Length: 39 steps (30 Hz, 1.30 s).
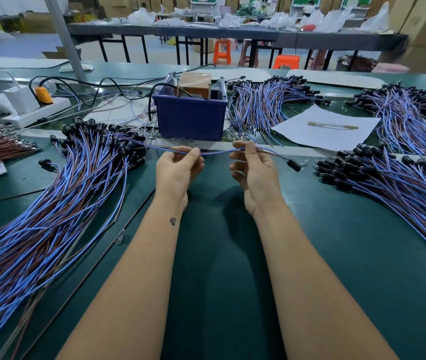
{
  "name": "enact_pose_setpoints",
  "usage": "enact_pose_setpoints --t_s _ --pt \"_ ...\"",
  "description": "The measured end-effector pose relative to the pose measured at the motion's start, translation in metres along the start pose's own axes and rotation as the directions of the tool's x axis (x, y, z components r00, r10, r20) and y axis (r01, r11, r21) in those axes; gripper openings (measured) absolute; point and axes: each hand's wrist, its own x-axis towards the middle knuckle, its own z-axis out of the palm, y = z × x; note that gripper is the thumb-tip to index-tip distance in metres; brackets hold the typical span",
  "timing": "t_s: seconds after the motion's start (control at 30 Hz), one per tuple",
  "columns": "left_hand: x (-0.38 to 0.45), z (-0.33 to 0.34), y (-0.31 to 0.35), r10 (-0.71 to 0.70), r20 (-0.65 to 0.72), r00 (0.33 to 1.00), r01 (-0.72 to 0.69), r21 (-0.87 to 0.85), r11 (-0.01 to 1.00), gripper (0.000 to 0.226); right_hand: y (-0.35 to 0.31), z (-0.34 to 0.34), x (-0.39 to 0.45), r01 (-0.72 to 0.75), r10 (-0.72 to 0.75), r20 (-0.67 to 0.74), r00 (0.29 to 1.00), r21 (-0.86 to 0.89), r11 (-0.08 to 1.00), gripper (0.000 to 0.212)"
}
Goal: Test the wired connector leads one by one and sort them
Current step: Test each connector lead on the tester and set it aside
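The person is holding one lead (217, 152) stretched between both hands above the green bench (222, 255), just in front of the blue bin (189, 118). The left hand (178, 170) is pinching the wire between thumb and fingertip, and the right hand (252, 172) is pinching it too, the other fingers loosely curled. The lead's long axis is running left to right across the view, nearly level, sagging slightly between the pinches. Its black connector (293, 165) is hanging past the right hand, pointing right and a little down toward the right pile (388, 178); the other end is trailing left past the left hand and seems to be reaching the left pile (76, 172), where its tip is getting lost among the connectors. So the connector end is nearer the right hand, and the bin, with what looks like a test fixture (196, 83) inside, is lying straight ahead of both hands. Judging from this, the next move is probably turning on bringing one end forward to the fixture, and the right hand is better placed for the connector. Whether this lead is already tested cannot be told. Further piles (258, 100) are lying beyond the bin, beside a white sheet (323, 126).
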Motion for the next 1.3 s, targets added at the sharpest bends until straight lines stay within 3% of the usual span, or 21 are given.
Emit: enact_pose_setpoints --t_s 0.13,0.23,0.3,0.43,0.63,0.7,0.83,0.93,1.0,1.1,1.2,1.3 --pt "-0.008 0.006 -0.009 0.165 0.147 0.975 -0.208 0.356 0.911 0.021 0.001 -0.006 0.004 0.057 -0.102 -0.182 0.978 -0.238 0.970 0.035" --pt "-0.017 0.014 -0.016 0.222 0.287 0.932 -0.346 0.514 0.785 0.024 0.001 -0.009 0.005 0.056 -0.119 -0.266 0.957 -0.232 0.971 0.037" --pt "-0.026 0.019 -0.018 0.237 0.401 0.885 -0.437 0.538 0.721 0.022 -0.001 -0.015 0.005 0.055 -0.137 -0.288 0.948 -0.273 0.960 0.037" --pt "-0.051 0.036 -0.023 0.228 0.626 0.746 -0.593 0.468 0.655 0.015 -0.014 -0.045 0.008 0.030 -0.176 -0.227 0.958 -0.530 0.847 0.038" --pt "-0.094 0.090 -0.031 0.292 0.884 0.364 -0.893 0.242 0.380 0.012 -0.072 -0.107 0.008 0.039 -0.194 -0.072 0.978 -0.857 0.514 0.030" --pt "-0.109 0.110 -0.036 0.260 0.916 0.305 -0.913 0.203 0.355 0.011 -0.097 -0.129 0.006 0.041 -0.212 -0.038 0.977 -0.932 0.359 0.031" --pt "-0.141 0.145 -0.046 0.134 0.964 0.228 -0.896 0.154 0.417 0.027 -0.137 -0.172 0.002 -0.024 -0.216 -0.025 0.976 -1.000 0.003 0.033" --pt "-0.154 0.158 -0.054 0.025 0.987 0.160 -0.891 0.133 0.435 0.027 -0.153 -0.203 -0.002 -0.163 -0.215 -0.136 0.967 -0.980 -0.115 0.033" --pt "-0.154 0.158 -0.059 -0.032 0.984 0.178 -0.882 0.174 0.439 0.023 -0.150 -0.220 -0.006 -0.250 -0.174 -0.220 0.960 -0.953 -0.171 0.030" --pt "-0.150 0.152 -0.062 -0.075 0.959 0.274 -0.826 0.274 0.492 0.024 -0.136 -0.229 -0.015 -0.330 -0.156 -0.299 0.941 -0.912 -0.243 0.021" --pt "-0.139 0.140 -0.061 -0.074 0.916 0.394 -0.753 0.368 0.546 0.025 -0.124 -0.216 -0.016 -0.337 -0.323 -0.219 0.920 -0.866 -0.370 0.037" --pt "-0.119 0.122 -0.058 -0.066 0.825 0.561 -0.689 0.510 0.516 0.025 -0.109 -0.179 -0.011 -0.239 -0.462 -0.077 0.884 -0.923 -0.302 0.040"
